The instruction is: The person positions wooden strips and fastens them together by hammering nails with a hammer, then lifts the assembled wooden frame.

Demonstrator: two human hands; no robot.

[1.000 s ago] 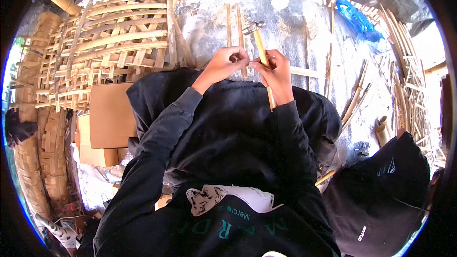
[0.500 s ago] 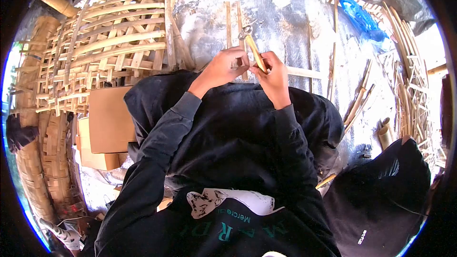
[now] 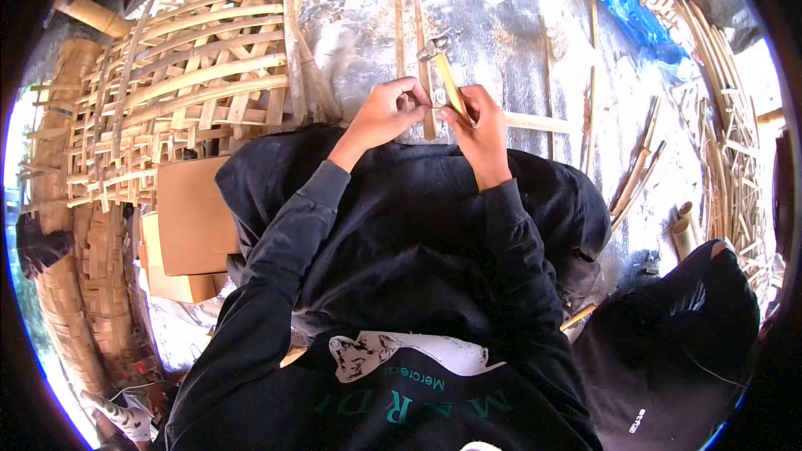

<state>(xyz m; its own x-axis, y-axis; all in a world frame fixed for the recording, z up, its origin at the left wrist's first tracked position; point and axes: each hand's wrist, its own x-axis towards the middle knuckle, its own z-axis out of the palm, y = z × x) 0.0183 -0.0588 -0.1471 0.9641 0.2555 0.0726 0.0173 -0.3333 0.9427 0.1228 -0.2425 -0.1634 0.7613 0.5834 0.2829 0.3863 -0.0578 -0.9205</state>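
My right hand is closed on the yellow wooden handle of a hammer, whose metal head points up and away from me. My left hand is pinched just left of it, its fingertips close to those of my right hand. Something small and thin shows between the fingertips, too small to name. Beyond the hands, two narrow bamboo strips lie on the grey sheet. Both hands are above my lap, over dark trousers.
Woven bamboo panel at the upper left, cardboard box below it. Blue plastic bag at the upper right, bamboo sticks on the right. A person in dark clothing is close at the lower right.
The hammer has tilted to the left and its head sits further from me than half a second ago. My hands remain close together, with small finger movements.
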